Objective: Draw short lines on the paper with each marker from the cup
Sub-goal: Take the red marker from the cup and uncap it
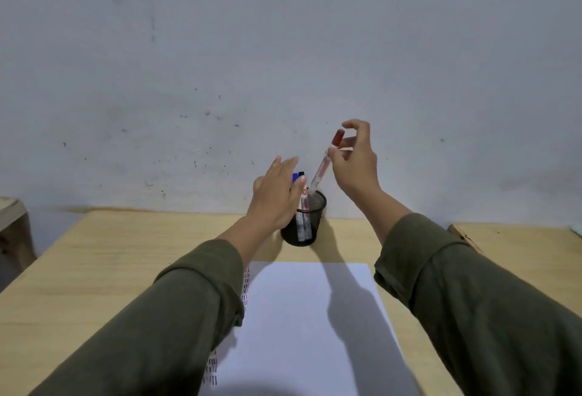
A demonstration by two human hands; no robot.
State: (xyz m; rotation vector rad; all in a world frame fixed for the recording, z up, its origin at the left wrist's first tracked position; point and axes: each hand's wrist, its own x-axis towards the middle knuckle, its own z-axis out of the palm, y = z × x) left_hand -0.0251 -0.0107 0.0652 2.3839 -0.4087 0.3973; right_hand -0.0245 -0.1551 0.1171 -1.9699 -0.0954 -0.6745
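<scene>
A black mesh cup [310,225] stands near the wall on the wooden table. My right hand [356,162] pinches a red-capped marker [324,161] by its upper end; the marker is tilted, its lower end at the cup's rim. My left hand [277,194] hovers at the cup's left side with fingers apart, holding nothing, in front of the blue marker [295,177] and black marker [301,173] standing in the cup. A white paper [302,326] lies in front of the cup. Short red, blue and black lines [245,288] run down its left edge, partly hidden by my left sleeve.
The light wooden table [110,257] ends against a pale wall. A second wooden surface [519,244] adjoins on the right. A wooden piece of furniture [12,216] stands at the far left.
</scene>
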